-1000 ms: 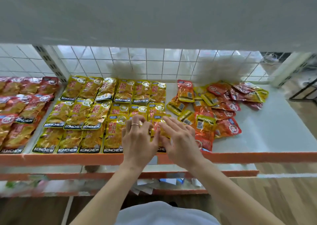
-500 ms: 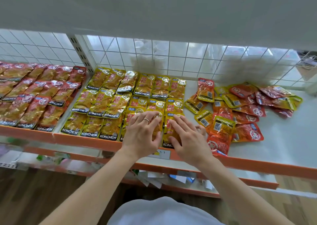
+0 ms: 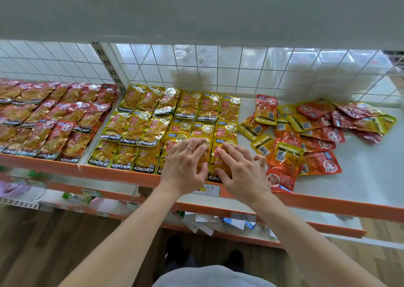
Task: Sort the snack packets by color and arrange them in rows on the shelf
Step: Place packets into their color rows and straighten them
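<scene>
Snack packets (image 3: 150, 120): yellow ones in rows on the shelf (image 3: 363, 177); the front two lie under our palms.
Left hand (image 3: 185, 166): flat on a packet, fingers straight, gripping nothing.
Right hand (image 3: 242, 173): flat on the next packet, fingers spread, gripping nothing.
Right of our hands: mixed pile (image 3: 306, 133), red and yellow, just beside our little finger.
Left of our hands: red packets (image 3: 54, 120) in rows.

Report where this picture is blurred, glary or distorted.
Head view: the wide-angle lens slants the orange shelf edge and fans the wire grid. Head view: light glints off the foil of the yellow packets. Head view: whatever sits behind the grid is smeared, as is the lower shelf. Head view: left hand, right hand and mixed pile look fairly sharp.
</scene>
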The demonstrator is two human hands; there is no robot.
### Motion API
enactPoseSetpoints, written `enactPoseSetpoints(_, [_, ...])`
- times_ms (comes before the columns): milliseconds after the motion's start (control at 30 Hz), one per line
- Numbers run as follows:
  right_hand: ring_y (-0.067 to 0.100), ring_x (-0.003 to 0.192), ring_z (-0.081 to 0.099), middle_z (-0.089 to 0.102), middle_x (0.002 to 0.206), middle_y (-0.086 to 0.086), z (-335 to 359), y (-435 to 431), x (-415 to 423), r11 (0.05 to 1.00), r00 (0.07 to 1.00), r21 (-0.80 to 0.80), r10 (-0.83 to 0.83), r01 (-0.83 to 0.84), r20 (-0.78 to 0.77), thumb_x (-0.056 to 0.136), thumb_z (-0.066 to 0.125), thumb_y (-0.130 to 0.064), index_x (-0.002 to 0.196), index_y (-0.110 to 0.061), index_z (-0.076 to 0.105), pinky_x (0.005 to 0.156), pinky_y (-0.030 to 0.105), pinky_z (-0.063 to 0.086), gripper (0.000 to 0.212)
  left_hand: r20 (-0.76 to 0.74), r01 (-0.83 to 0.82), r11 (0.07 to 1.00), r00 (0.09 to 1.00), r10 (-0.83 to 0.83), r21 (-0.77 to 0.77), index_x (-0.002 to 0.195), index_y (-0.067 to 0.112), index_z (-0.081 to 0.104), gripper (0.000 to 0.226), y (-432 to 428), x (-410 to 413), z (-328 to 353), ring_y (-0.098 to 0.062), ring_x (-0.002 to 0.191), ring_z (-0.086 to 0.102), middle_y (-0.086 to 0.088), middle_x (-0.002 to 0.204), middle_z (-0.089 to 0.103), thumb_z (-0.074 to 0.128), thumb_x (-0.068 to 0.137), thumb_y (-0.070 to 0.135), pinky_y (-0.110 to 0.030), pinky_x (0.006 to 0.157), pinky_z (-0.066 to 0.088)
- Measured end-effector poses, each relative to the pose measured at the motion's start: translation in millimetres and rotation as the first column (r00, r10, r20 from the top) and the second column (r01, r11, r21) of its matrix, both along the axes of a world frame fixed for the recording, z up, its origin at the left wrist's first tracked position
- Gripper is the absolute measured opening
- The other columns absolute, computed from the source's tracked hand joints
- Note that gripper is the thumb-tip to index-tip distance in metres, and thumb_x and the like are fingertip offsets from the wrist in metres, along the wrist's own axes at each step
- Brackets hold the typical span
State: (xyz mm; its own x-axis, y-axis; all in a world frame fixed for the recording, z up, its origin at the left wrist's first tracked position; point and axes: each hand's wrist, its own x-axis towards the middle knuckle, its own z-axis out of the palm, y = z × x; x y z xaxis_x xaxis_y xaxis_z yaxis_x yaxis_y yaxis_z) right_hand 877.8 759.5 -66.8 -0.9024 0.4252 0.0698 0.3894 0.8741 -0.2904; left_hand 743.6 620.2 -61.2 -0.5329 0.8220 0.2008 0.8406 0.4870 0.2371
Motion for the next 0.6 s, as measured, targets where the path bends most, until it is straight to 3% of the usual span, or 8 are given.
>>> enactPoseSetpoints(333, [0.015, 0.145, 0.027, 0.029, 0.161, -0.014, -0.4, 1.3, -0.9, 0.999, 0.999, -0.003, 0.045, -0.045, 0.008, 0.098, 0.045, -0.057, 0.147, -0.043, 0.04, 0.099, 0.049, 0.026, 0.051, 0.043, -0.006, 1.0, 0.999, 0.005, 0.019, 0.127, 0.021, 0.062, 0.044, 0.0, 0.4, -0.4, -0.019, 0.131, 0.046, 0.006, 0.141, 0.054, 0.052, 0.087, 0.037, -0.043, 0.107, 0.04])
enactPoseSetpoints(500, [0.017, 0.149, 0.022, 0.028, 0.162, -0.009, 6.4, -3.8, 1.8, 0.999, 0.999, -0.024, 0.041, -0.042, -0.017, 0.097, 0.05, -0.053, 0.146, -0.04, 0.043, 0.105, 0.05, 0.024, 0.051, 0.043, -0.034, 0.988, 0.999, 0.028, 0.148, 0.124, 0.019, 0.065, 0.042, -7.2, 3.6, 0.0, -0.018, 0.131, 0.047, 0.004, 0.145, 0.054, 0.048, 0.09, 0.035, -0.038, 0.109, 0.033])
enactPoseSetpoints(600, [0.018, 0.15, 0.022, 0.03, 0.162, -0.004, 23.9, -15.0, -2.3, 0.999, 0.996, -0.031, 0.035, -0.038, -0.08, 0.096, 0.052, -0.05, 0.147, -0.033, 0.046, 0.11, 0.049, 0.023, 0.054, 0.028, -0.086, 0.968, 0.996, 0.082, 0.237, 0.124, 0.018, 0.063, 0.039, -24.5, 1.6, 10.8, -0.019, 0.129, 0.049, 0.003, 0.144, 0.055, 0.047, 0.092, 0.034, -0.04, 0.109, 0.036])
